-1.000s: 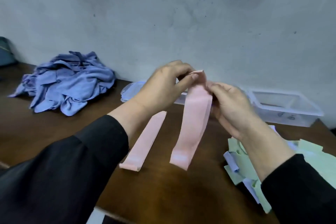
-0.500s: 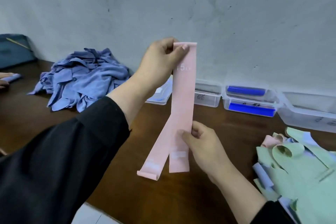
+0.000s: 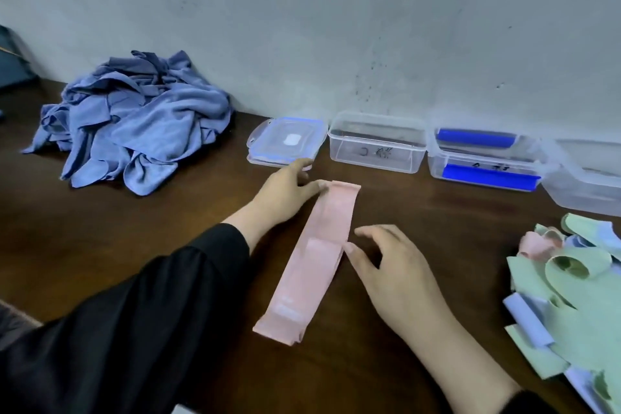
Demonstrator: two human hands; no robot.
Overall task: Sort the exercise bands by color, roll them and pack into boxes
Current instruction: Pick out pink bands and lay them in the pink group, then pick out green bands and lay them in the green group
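A pink exercise band [image 3: 311,259] lies flat on the dark wooden table [image 3: 420,218], folded double, running from near me toward the wall. My left hand [image 3: 285,193] touches its far end with the fingertips. My right hand [image 3: 389,265] rests beside the band's middle, thumb against its right edge, fingers spread. Along the wall stand a clear empty box [image 3: 376,144], a clear box with blue rolled bands [image 3: 484,161] and another clear box [image 3: 584,178] at the right edge. A heap of green, light blue and pink bands [image 3: 571,306] lies at the right.
A closed clear box with a blue-rimmed lid [image 3: 285,143] stands left of the open boxes. A pile of blue cloths [image 3: 131,121] lies at the back left against the grey wall. The table's front edge runs past my left sleeve.
The pink band was held upright in the air by both hands; now it lies flat on the table with my hands at its far end and middle.
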